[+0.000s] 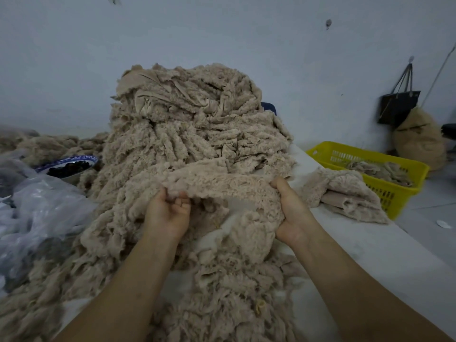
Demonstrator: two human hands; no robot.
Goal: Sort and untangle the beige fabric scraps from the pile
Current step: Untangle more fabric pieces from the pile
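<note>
Stretching between the left hand (167, 209) and right hand (292, 209), each curled round an end, a beige fabric scrap (222, 185) is held taut at the six o'clock edge of the pile (192, 114), probably so tangles can be seen. Folded pieces (345, 191) are stacked at three o'clock, beside a yellow basket (394, 193).

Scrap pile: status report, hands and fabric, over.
Left hand and right hand each grip one beige strip, stretched between them. Strip rests on the pile front. Small stack next to yellow basket, right; nothing in the way.
</note>
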